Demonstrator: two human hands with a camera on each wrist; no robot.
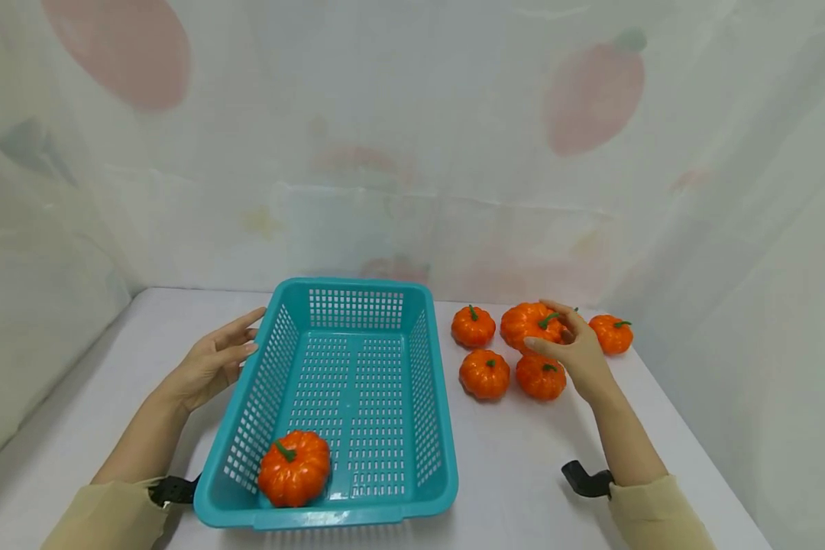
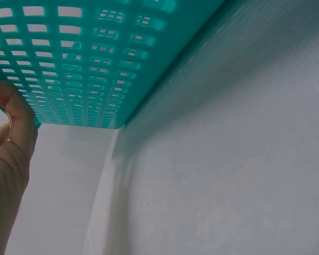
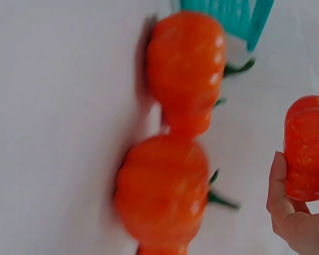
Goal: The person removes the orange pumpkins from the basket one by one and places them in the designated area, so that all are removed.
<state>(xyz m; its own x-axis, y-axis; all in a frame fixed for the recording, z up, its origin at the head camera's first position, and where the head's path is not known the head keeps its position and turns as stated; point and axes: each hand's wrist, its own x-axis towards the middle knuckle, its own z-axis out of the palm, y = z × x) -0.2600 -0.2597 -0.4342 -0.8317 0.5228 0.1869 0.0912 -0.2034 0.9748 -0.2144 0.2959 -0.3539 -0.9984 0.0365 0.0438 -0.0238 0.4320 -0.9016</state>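
Note:
In the head view my right hand (image 1: 577,355) grips a small orange toy pumpkin (image 1: 522,325) with a green stem, thumb in front and fingers over its far side. The right wrist view shows this pumpkin (image 3: 308,151) raised beside others on the table. My left hand (image 1: 209,363) is at the left side of a teal plastic basket (image 1: 347,516), its loosely bent fingertips right at the rim. In the left wrist view, a bent finger (image 2: 18,114) overlaps the perforated basket wall (image 2: 80,69). One pumpkin (image 1: 294,470) sits inside the basket's near left corner.
Several more pumpkins rest on the white table (image 1: 509,473) right of the basket, including one at the back (image 1: 473,326), two nearer ones (image 1: 484,374) and one at far right (image 1: 611,334). A stem shows behind my right hand. A fruit-patterned curtain (image 1: 385,114) surrounds the table.

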